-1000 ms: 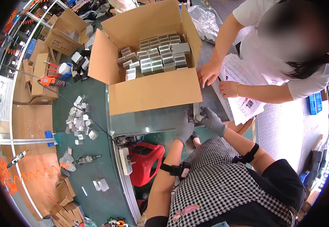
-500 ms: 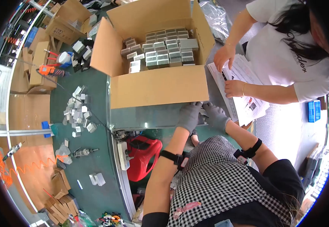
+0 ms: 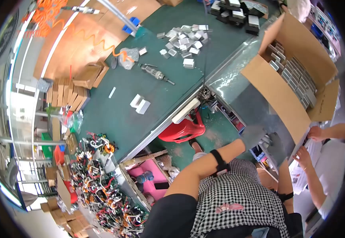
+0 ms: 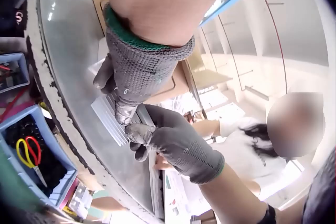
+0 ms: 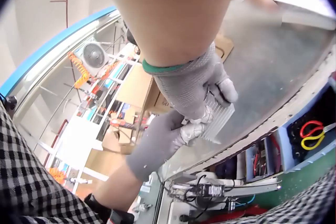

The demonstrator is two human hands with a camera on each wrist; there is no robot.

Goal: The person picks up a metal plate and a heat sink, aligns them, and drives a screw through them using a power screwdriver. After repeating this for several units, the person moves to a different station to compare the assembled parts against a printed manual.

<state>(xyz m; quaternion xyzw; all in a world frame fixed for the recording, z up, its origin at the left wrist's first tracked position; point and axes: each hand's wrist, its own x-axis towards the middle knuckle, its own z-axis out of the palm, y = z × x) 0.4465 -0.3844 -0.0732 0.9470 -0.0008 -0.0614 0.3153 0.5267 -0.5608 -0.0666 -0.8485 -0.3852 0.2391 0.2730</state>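
Observation:
Both hands wear grey knit gloves and meet over the edge of the workbench, close to the front of a cardboard box [image 3: 275, 101]. Between them is a silvery finned heat sink [image 4: 109, 121], its parallel fins plain in both wrist views. My left hand [image 3: 253, 137] grips it from one side, thumb bent against it. From the other side my right hand [image 3: 276, 150] holds it, fingers curled around its edge [image 5: 219, 121]. The gloves cover part of the heat sink. Rows of similar finned heat sinks [image 3: 295, 79] fill the box.
Loose heat sinks [image 3: 184, 41] are heaped on the green table [image 3: 113, 115], near a power screwdriver [image 3: 156, 74]. A red stool [image 3: 184, 129] stands below. Blue bins with scissors [image 4: 31, 155] sit under the bench edge. Another person's hands [image 3: 303, 156] are beside papers at the right.
The head view has swung left, so the box now appears at the right and more of the green table shows. The hands stay together by the box, with the heat sink between them.

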